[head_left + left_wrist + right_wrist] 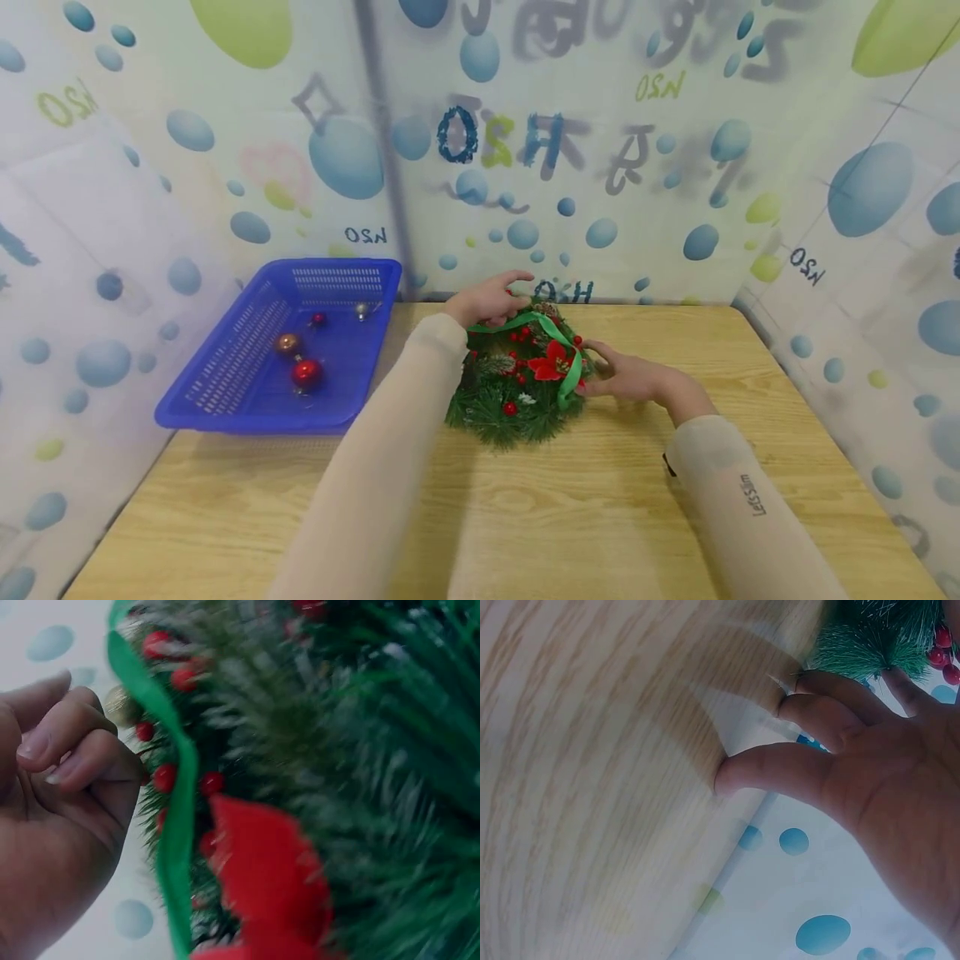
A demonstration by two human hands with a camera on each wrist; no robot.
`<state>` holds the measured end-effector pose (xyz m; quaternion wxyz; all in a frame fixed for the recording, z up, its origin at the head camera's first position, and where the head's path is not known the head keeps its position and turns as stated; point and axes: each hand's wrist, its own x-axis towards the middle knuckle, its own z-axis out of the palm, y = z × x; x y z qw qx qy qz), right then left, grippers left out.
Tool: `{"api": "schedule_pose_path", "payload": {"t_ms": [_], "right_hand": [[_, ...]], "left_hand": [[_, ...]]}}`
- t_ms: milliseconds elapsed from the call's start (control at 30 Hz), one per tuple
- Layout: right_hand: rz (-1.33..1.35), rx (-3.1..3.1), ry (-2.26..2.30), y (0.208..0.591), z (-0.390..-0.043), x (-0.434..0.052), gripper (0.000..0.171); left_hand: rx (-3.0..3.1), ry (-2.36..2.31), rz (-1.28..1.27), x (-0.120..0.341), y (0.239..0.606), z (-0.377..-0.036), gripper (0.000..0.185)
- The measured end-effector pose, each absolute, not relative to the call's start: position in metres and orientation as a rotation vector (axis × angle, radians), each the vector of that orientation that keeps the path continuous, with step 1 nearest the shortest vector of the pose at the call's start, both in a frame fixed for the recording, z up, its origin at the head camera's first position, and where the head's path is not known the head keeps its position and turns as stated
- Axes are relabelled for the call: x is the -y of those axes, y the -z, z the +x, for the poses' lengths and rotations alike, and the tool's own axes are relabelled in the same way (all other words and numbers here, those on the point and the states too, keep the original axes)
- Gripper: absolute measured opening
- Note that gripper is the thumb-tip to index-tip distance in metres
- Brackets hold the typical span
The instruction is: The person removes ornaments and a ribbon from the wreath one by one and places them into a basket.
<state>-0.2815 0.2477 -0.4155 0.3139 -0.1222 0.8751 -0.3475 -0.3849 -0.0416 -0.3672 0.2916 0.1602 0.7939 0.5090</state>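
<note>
Right of the blue plastic basket (pixel 255 421) of four baubles (pixel 306 372) (two red, one copper, one silver), the round Christmas wreath (pixel 491 392) lies face-up on the counter (pixel 562 517), poinsettia (pixel 550 364) away from the basket, right hand (pixel 630 377) loosely spread beside it, left hand (pixel 486 302) curled, grip unclear.

Wreath (pixel 491 398): left grip (pixel 487 301) at far edge, right grip (pixel 628 376) at right edge; basket (pixel 343 354) holds baubles (pixel 306 372).
</note>
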Motion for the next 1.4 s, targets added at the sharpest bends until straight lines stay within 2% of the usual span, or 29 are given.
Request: {"api": "schedule_pose_path", "payload": {"t_ms": [533, 1000, 1400], "right_hand": [[-0.332, -2.301, 0.914, 0.416, -0.283, -0.246, 0.106], [-0.324, -2.279, 0.939, 0.417, -0.283, -0.246, 0.106], [-0.327, -2.285, 0.929, 0.417, -0.284, -0.247, 0.106]], "left_hand": [[-2.183, -1.335, 0.312, 0.031, 0.4, -0.386, 0.048], [-2.152, -1.438, 0.27, 0.028, 0.407, -0.39, 0.031], [-2.128, -1.515, 0.315, 0.025, 0.391, -0.382, 0.039]]}}
